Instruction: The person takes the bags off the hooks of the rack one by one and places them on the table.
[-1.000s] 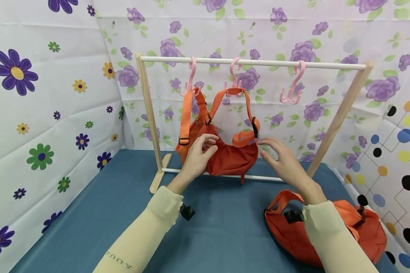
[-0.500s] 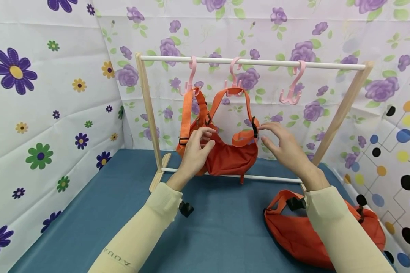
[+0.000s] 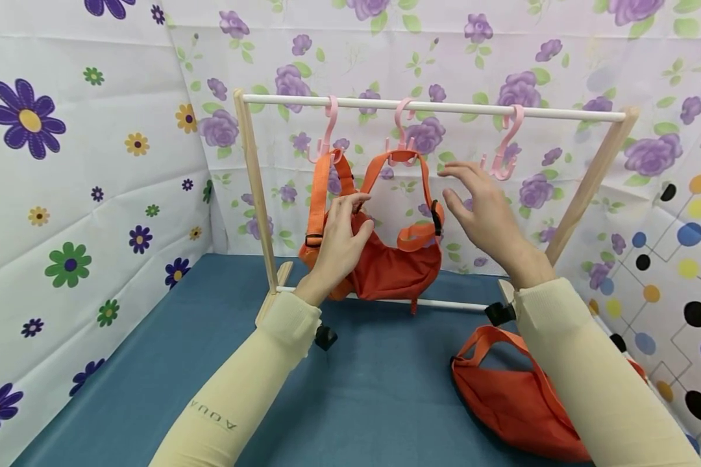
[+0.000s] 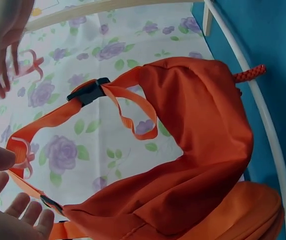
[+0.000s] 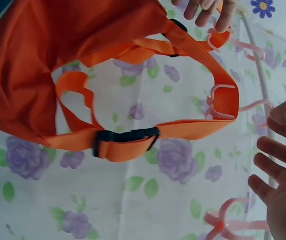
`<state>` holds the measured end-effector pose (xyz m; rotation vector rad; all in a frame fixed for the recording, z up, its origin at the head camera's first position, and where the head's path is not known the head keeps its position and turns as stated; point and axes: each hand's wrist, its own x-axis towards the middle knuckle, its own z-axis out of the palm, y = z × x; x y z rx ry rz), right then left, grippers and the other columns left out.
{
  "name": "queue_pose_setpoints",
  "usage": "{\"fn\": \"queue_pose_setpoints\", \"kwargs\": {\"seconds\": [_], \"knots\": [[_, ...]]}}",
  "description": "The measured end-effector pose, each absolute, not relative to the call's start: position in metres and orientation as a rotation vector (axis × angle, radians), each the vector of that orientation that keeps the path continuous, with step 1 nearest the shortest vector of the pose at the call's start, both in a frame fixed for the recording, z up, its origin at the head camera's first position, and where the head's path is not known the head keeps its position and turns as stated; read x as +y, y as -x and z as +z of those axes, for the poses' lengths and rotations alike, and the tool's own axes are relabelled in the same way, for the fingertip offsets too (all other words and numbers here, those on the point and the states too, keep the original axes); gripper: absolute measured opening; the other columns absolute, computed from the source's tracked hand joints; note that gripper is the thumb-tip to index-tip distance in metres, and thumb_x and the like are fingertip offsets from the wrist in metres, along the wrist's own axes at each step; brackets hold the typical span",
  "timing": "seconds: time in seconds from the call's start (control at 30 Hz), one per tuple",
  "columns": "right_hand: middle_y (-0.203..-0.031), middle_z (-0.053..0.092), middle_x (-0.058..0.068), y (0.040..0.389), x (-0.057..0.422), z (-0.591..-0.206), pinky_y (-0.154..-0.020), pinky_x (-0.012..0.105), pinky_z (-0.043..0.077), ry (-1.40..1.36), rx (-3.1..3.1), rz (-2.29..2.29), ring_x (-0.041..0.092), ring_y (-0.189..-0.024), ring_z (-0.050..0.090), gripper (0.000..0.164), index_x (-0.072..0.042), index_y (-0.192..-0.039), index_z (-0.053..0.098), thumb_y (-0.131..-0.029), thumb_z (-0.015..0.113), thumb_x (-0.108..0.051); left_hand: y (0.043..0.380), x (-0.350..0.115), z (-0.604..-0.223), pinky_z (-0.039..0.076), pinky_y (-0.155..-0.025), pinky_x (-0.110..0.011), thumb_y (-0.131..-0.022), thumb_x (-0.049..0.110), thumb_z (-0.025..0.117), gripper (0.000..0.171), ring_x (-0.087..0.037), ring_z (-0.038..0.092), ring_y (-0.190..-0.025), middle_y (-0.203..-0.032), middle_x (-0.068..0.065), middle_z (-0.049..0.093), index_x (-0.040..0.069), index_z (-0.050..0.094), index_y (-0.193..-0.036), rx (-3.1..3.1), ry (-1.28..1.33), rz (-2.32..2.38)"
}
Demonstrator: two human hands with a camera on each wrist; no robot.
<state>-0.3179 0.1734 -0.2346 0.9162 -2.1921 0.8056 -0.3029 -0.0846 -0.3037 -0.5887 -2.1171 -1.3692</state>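
A red waist bag (image 3: 398,269) hangs by its orange strap from the middle pink hook (image 3: 399,120). Behind it, an orange bag (image 4: 252,210) hangs from the left pink hook (image 3: 329,126). My left hand (image 3: 341,237) is in front of the two bags near the red bag's strap, fingers extended and thumb apart, gripping nothing. To the right of that strap, my right hand (image 3: 483,211) is raised with spread fingers and holds nothing. The right pink hook (image 3: 516,120), which bears no bag, is just behind its fingers. A black buckle (image 5: 125,140) shows on the red bag's strap.
A white top bar (image 3: 455,107) runs between wooden uprights (image 3: 590,178). Another red bag (image 3: 514,402) lies on the blue tabletop (image 3: 380,395) at the right, partly hidden by my right sleeve. Flowered sheets (image 3: 304,58) stand behind and at the left.
Both hands have risen along the hanging bags, the right one further, from beside the red bag to beside its strap. The bags still hang from the same hooks.
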Motion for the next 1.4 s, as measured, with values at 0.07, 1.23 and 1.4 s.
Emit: {"fn": "queue_pose_setpoints", "kwargs": {"seconds": [0.07, 1.23, 1.4], "knots": [[-0.147, 0.055, 0.015, 0.322, 0.17, -0.227, -0.114, 0.055, 0.039, -0.909, -2.157, 0.78, 0.034, -0.139, 0.048, 0.032, -0.002, -0.136, 0.063, -0.104, 0.061, -0.005, 0.306, -0.084, -0.3, 0.044, -0.098, -0.047, -0.105, 0.009, 0.055, 0.043, -0.035, 0.044, -0.123, -0.14, -0.018, 0.042, 0.006, 0.05, -0.148, -2.121, 0.583, -1.344], [-0.159, 0.045, 0.016, 0.366, 0.122, -0.154, -0.128, 0.042, 0.012, -0.932, -2.094, 0.342, 0.034, -0.154, 0.031, 0.054, -0.008, -0.155, 0.048, -0.104, 0.064, -0.013, 0.337, -0.07, -0.283, 0.036, -0.115, -0.047, -0.105, 0.01, 0.058, 0.073, -0.03, 0.032, -0.141, -0.158, -0.013, 0.028, 0.023, 0.021, -0.167, -2.31, 0.508, -1.108], [-0.16, 0.044, 0.016, 0.367, 0.115, -0.149, -0.128, 0.038, 0.01, -0.923, -2.142, 0.319, 0.032, -0.154, 0.029, 0.055, -0.007, -0.157, 0.046, -0.106, 0.063, -0.017, 0.34, -0.069, -0.281, 0.035, -0.117, -0.048, -0.105, 0.012, 0.059, 0.075, -0.031, 0.032, -0.143, -0.16, -0.013, 0.027, 0.025, 0.021, -0.167, -2.319, 0.486, -1.108]]}}
